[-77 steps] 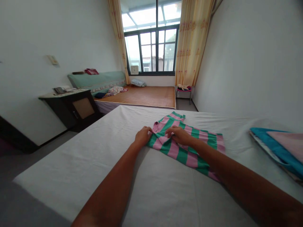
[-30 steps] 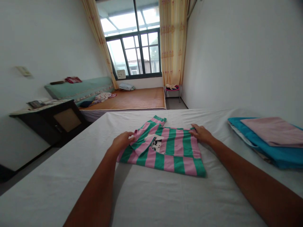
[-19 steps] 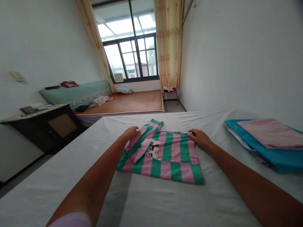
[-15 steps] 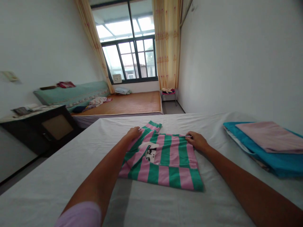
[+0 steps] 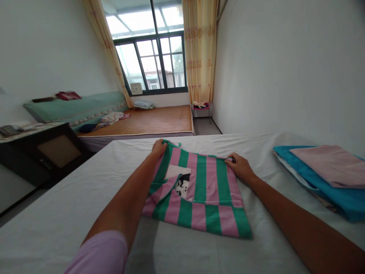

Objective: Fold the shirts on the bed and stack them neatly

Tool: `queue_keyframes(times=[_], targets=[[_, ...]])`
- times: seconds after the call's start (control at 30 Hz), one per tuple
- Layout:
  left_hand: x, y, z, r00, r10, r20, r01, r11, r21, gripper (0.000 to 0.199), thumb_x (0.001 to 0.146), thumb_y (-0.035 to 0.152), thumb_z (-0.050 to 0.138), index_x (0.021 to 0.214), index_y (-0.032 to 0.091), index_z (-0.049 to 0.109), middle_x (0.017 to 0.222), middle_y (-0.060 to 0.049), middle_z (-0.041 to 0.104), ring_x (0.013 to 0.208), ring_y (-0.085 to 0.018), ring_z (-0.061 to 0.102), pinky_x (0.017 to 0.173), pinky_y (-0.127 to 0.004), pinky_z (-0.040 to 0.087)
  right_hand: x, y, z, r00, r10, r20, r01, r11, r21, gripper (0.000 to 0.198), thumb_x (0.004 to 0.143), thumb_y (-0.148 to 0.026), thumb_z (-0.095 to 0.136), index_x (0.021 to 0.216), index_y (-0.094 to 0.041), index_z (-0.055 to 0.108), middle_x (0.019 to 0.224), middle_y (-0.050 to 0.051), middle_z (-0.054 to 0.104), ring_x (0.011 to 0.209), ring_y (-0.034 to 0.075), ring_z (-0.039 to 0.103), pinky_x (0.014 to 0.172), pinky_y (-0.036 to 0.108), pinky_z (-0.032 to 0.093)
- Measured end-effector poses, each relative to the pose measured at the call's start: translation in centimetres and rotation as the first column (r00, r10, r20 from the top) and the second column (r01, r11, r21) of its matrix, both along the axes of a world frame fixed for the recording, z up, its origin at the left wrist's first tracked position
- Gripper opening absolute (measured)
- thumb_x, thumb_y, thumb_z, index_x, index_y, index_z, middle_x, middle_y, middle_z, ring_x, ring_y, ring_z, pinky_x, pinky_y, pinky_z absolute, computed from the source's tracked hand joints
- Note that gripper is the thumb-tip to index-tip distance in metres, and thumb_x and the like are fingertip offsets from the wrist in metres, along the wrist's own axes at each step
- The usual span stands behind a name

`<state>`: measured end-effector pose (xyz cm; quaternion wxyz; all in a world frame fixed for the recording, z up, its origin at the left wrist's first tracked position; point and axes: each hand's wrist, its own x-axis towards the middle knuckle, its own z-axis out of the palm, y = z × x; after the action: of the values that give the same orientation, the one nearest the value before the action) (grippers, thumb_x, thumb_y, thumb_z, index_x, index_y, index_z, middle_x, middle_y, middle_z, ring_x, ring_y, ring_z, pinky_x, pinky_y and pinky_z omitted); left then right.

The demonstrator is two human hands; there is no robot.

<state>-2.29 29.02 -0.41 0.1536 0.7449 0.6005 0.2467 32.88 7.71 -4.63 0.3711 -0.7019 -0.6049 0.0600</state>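
A green and pink striped shirt, partly folded, lies on the white sheet in front of me. A black and white printed face shows on its front, partly covered by a fold. My left hand grips the shirt's far left corner. At the far right corner, my right hand pinches the edge of the fabric between thumb and fingers. The far edge runs nearly straight between both hands, slightly raised. The shirt's near edge rests flat on the sheet.
Folded blue cloth with a folded pink cloth on top lies at the right. Beyond the white-sheeted surface stand a bed with a brown mat, a dark cabinet at left and a small pink stool.
My left hand has moved up and away, drawing the shirt's far left part over; the sleeve that stuck out there is now mostly hidden. My right hand keeps its hold on the right corner.
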Motion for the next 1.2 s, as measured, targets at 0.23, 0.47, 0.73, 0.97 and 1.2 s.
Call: queue_keyframes(times=[0.23, 0.47, 0.73, 0.97, 1.2], targets=[[0.6, -0.7, -1.5, 0.96, -0.084, 0.267, 0.097, 0.995, -0.036, 0.012, 0.067, 0.021, 0.057, 0.061, 0.013, 0.064, 0.05, 0.0, 0.056, 0.059, -0.016, 0.056, 0.059, -0.025, 0.044, -0.5, 0.1, -0.5, 0.997, 0.041, 0.061, -0.037, 0.997, -0.068, 0.025, 0.082, -0.04, 0.053, 0.097, -0.023, 0.063, 0.083, 0.004, 0.069, 0.073, 0.019, 0.063, 0.064, 0.028, 0.043], [-1.2, -4.3, 2.8, 0.807, -0.262, 0.529, 0.3, 0.954, 0.013, 0.024, 0.064, 0.022, 0.06, 0.084, 0.012, 0.068, 0.066, 0.0, 0.064, 0.062, -0.015, 0.059, 0.062, -0.025, 0.049, 0.1, -1.5, 0.4, 0.966, 0.204, -0.158, -0.206, 0.979, 0.006, 0.021, 0.079, -0.033, 0.053, 0.09, -0.02, 0.064, 0.076, 0.001, 0.066, 0.07, 0.017, 0.059, 0.064, 0.027, 0.044], [-9.5, -13.5, 1.2, 0.684, -0.689, 0.239, 0.723, 0.683, -0.102, 0.019, 0.067, 0.01, 0.06, 0.08, 0.015, 0.074, 0.096, -0.007, 0.07, 0.095, -0.021, 0.062, 0.092, -0.035, 0.043, 1.4, -1.7, 0.4, 0.9, 0.378, -0.218, -0.405, 0.909, -0.093, 0.027, 0.073, -0.035, 0.059, 0.093, -0.018, 0.067, 0.083, 0.004, 0.07, 0.076, 0.02, 0.063, 0.069, 0.03, 0.048], [-11.1, -16.1, 1.1, 0.705, -0.693, 0.154, 0.702, 0.712, -0.011, 0.016, 0.078, 0.024, 0.066, 0.09, 0.018, 0.075, 0.117, -0.01, 0.063, 0.11, -0.023, 0.057, 0.103, -0.037, 0.036, 0.9, -2.2, 0.4, 0.946, 0.321, -0.047, -0.324, 0.944, -0.065, 0.028, 0.075, -0.036, 0.058, 0.096, -0.021, 0.069, 0.088, 0.005, 0.072, 0.08, 0.023, 0.064, 0.071, 0.032, 0.048], [-14.0, -16.3, 1.6, 0.713, -0.658, 0.241, 0.682, 0.731, -0.02, 0.025, 0.087, 0.037, 0.059, 0.087, 0.016, 0.073, 0.109, -0.011, 0.065, 0.112, -0.023, 0.056, 0.102, -0.036, 0.038, 1.1, -2.0, 0.2, 0.971, 0.238, -0.022, -0.239, 0.968, -0.079, 0.023, 0.077, -0.033, 0.051, 0.087, -0.021, 0.068, 0.079, 0.004, 0.07, 0.073, 0.021, 0.064, 0.064, 0.03, 0.047]])
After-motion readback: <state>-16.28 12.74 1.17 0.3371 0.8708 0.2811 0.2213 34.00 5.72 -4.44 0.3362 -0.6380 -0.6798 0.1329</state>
